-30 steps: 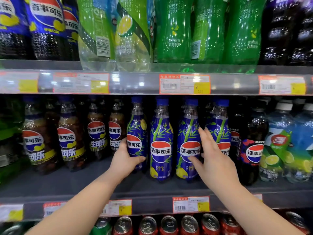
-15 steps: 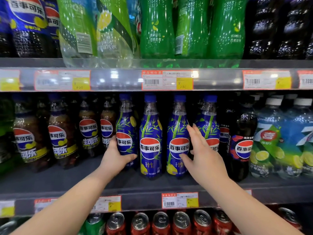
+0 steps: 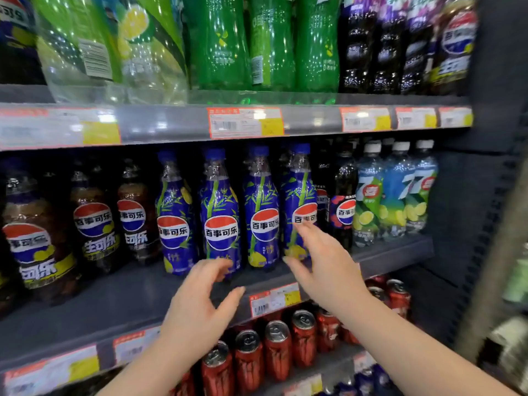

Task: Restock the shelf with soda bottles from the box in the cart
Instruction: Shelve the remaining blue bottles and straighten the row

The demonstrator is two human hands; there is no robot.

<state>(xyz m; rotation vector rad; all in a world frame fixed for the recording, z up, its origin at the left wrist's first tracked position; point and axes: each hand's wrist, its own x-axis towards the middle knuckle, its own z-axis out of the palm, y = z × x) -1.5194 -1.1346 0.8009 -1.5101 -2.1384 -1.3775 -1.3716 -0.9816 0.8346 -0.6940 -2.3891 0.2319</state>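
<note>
Several blue Pepsi bottles with bamboo labels (image 3: 220, 215) stand in a row at the front of the grey middle shelf (image 3: 120, 304). My left hand (image 3: 200, 307) hovers in front of the shelf edge, below the second bottle, fingers spread and holding nothing. My right hand (image 3: 323, 264) is open too, its fingertips close to the label of the rightmost blue bottle (image 3: 300, 207); whether they touch it is unclear. The box and the cart are out of view.
Dark cola bottles (image 3: 91, 224) stand left of the blue ones, 7-Up bottles (image 3: 394, 195) on the right. Big green bottles (image 3: 223, 41) fill the shelf above. Red cans (image 3: 277, 347) line the shelf below. A dark upright post (image 3: 491, 167) bounds the shelf at right.
Both hands have let go of the blue bottles and drawn back from the shelf, fingers open. The view has swung to the right and closer.
</note>
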